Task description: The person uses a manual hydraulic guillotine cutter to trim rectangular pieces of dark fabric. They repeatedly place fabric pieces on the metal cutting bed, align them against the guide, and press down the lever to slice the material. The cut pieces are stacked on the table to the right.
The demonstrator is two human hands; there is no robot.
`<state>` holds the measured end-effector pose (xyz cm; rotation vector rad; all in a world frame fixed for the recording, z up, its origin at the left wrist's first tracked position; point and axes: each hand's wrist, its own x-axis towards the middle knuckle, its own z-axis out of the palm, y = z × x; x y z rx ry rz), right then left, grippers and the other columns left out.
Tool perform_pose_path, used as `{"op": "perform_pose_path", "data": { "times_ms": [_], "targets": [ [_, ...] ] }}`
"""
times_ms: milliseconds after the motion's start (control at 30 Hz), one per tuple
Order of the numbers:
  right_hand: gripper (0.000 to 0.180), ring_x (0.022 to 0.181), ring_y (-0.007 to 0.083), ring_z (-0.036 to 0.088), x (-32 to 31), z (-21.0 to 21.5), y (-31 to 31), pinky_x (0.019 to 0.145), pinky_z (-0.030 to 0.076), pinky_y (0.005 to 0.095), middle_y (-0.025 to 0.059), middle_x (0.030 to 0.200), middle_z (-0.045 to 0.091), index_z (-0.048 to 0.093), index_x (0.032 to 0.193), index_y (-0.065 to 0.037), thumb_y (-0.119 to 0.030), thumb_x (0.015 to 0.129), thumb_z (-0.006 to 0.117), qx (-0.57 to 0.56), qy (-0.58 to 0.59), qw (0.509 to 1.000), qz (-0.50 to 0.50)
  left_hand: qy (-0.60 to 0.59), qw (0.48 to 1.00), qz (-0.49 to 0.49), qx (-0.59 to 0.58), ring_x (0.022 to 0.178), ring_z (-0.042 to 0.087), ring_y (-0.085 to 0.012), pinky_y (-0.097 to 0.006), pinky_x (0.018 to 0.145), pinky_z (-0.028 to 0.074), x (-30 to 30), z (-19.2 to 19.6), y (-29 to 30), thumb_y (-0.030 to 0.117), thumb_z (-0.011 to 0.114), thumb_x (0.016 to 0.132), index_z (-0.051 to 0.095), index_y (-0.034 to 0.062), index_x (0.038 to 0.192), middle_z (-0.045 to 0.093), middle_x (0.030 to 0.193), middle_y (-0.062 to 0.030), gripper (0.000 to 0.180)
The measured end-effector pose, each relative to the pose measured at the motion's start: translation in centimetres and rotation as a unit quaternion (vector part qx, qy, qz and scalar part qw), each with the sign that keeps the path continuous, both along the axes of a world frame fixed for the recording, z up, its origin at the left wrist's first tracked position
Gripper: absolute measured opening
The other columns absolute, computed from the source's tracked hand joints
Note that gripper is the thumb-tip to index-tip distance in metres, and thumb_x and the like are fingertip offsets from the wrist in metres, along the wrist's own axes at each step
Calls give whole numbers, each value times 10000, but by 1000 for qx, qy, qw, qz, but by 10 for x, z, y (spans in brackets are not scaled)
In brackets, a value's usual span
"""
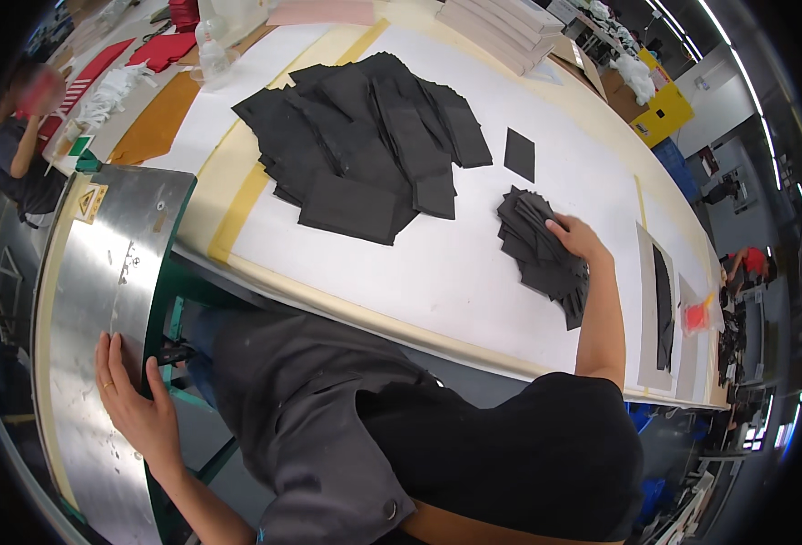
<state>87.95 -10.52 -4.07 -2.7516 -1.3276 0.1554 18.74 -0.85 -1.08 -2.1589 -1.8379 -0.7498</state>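
Observation:
My right hand (578, 238) reaches over the white-covered table and grips the edge of a small fanned pile of black fabric pieces (533, 241). Its thumb lies on top, and the other fingers are partly hidden. Just beyond that pile, a single black rectangular piece (520, 154) lies flat by itself. A much larger heap of black fabric pieces (356, 136) spreads across the table to the left, its pieces overlapping. At the lower left, my left hand (138, 404) rests on the metal machine bed (101, 282), fingers stretched out and thumb apart, holding nothing.
Stacked pale boards (505, 32) stand at the far edge. A clear bottle (212, 50), brown material (158, 118) and red pieces (163, 52) lie at the back left. Another person (24, 145) is at the far left. A long black strip (663, 309) lies at right.

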Motion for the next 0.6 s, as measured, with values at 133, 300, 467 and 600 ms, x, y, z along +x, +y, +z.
{"op": "perform_pose_path", "data": {
  "times_ms": [133, 300, 467, 600],
  "targets": [
    [736, 1203, 353, 614, 30, -4, 20, 1041, 451, 433, 217, 1266, 657, 712, 1205, -66, -704, 926, 473, -9, 88, 991, -103, -3, 1000, 10, -11, 1324, 483, -370, -459, 1089, 399, -1, 0, -1, 162, 610, 966, 545, 41, 1363, 511, 1442, -142, 420],
    [700, 1135, 341, 656, 77, -27, 86, 976, 504, 447, 188, 1225, 683, 668, 1246, -27, -613, 864, 645, 34, -16, 993, -112, -7, 1000, 15, -19, 1336, 476, -361, -454, 1102, 392, 2, 0, 3, 153, 607, 963, 539, 46, 1372, 506, 1449, -137, 428],
    [702, 1144, 337, 653, 66, -47, 161, 945, 535, 448, 183, 1229, 680, 639, 1238, -12, -554, 805, 748, -6, 3, 982, -191, 11, 999, 32, -14, 1342, 474, -357, -451, 1104, 391, 1, 0, 1, 158, 619, 950, 538, 53, 1378, 505, 1451, -134, 448],
    [681, 1035, 354, 694, 65, -53, 175, 886, 552, 434, 213, 1104, 710, 661, 1120, 36, -479, 719, 852, 27, -27, 981, -189, 23, 999, 45, -14, 1337, 477, -356, -449, 1102, 393, 2, -1, 0, 149, 632, 934, 535, 55, 1382, 509, 1447, -133, 468]
  ]
}}
